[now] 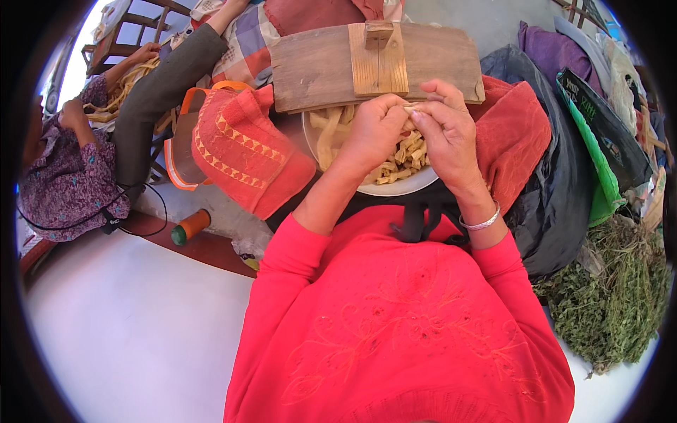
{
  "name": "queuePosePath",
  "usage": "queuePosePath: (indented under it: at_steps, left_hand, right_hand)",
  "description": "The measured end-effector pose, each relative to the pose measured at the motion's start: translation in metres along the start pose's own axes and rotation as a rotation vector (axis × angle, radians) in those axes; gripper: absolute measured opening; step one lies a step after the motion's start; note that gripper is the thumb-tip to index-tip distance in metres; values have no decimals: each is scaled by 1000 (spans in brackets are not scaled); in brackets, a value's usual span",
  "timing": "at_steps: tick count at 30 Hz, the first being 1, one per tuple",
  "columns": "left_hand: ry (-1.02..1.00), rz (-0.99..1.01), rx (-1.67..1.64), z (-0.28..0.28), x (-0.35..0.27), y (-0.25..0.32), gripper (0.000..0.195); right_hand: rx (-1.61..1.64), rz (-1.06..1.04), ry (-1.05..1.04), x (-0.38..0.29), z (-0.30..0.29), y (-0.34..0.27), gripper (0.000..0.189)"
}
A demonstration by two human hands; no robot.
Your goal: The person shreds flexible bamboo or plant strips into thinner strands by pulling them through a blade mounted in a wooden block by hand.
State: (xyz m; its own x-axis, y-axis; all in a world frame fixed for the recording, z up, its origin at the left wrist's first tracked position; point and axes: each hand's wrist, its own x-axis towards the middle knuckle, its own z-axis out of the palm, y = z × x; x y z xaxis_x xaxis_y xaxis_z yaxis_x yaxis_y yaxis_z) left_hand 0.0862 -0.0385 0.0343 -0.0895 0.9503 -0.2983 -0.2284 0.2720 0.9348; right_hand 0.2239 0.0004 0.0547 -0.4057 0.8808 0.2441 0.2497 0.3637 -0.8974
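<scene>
Over a white basin (399,190), my left hand (376,129) and my right hand (447,132) meet at the fingertips and pinch a small pale strip piece (410,107) between them. Beneath them, short tan cut pieces (404,158) of what looks like a dried plant lie heaped in the basin. Longer flat tan strips (330,135) lie at its left side. Across the basin's far part rests a wooden board (312,69) with a lighter wood plate and a small block (378,34) fixed on it. A bracelet is on my right wrist.
Red towels (240,148) flank the basin, with an orange-edged container (182,143) to the left. An orange and green thread spool (190,227) lies further left, near another person's arms (79,127). Black plastic (550,158), a green-edged bag (597,158) and dried green plants (608,296) lie right.
</scene>
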Motion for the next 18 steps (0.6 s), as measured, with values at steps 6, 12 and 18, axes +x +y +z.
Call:
queuePosePath:
  at_steps: [6,12,18]
  left_hand:
    - [-14,-336,-538,23,-34,1,28]
    - [27,195,233,-7,-30,-26,23]
    - [88,487,1043,-25,-29,14,11]
  right_hand:
    - [471,293,123,24,5,20,11]
    - [819,408,120,23,2,51,22]
    - [81,-14,-181,42,-33,19,29]
